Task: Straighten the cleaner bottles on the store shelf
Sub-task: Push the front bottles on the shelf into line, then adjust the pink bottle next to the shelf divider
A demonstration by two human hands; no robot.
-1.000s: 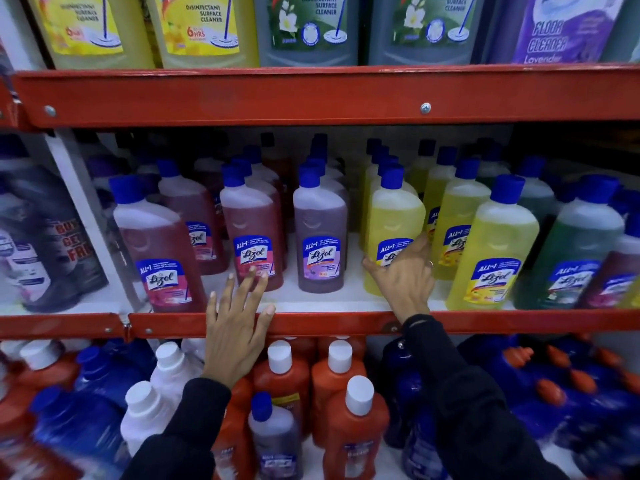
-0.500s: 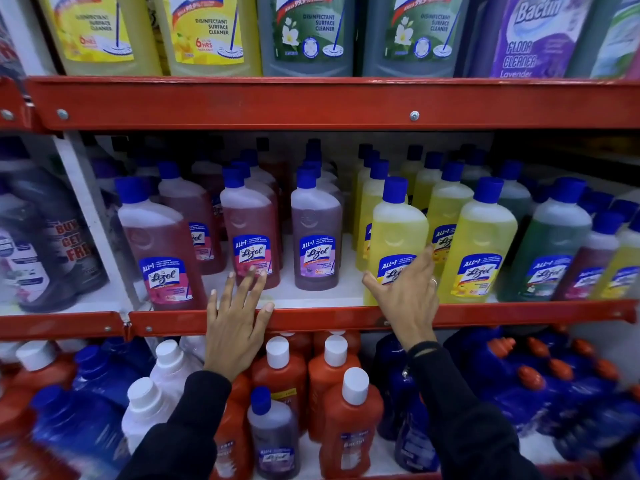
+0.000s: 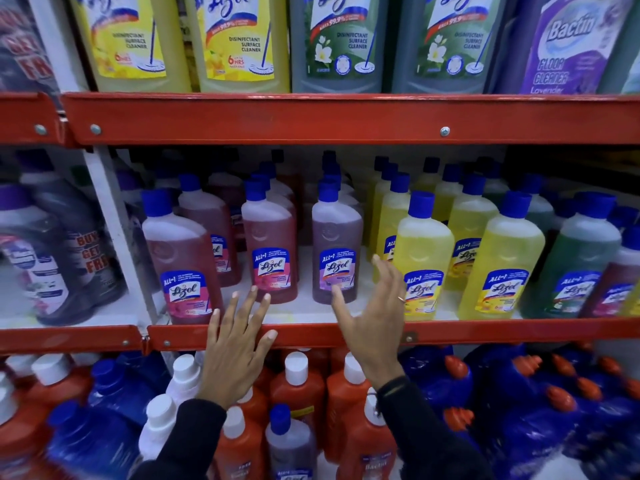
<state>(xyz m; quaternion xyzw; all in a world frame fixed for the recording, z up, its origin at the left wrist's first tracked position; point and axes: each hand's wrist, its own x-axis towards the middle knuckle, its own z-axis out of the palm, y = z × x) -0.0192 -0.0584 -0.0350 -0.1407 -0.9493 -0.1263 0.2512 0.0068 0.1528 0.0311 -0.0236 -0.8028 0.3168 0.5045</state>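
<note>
Both hands were loose, gripping nothing! The left hand point(image 3: 239, 344) lay flat, fingers spread over the red shelf lip point(image 3: 485, 332). The right hand point(image 3: 372, 317) hovered with fingers splayed, its fingertips just before the purple cleaner bottle point(image 3: 336, 251), a blue-capped Lizol with a blue label. Beyond the left fingertips stood two pink bottles point(image 3: 268, 247); to the right hand's outer side, the yellow bottle point(image 3: 424, 261) stood close. All stood upright on the middle shelf, caps up, labels facing out. Below the wrists, orange bottles point(image 3: 298, 393) crowded the lower shelf.
</note>
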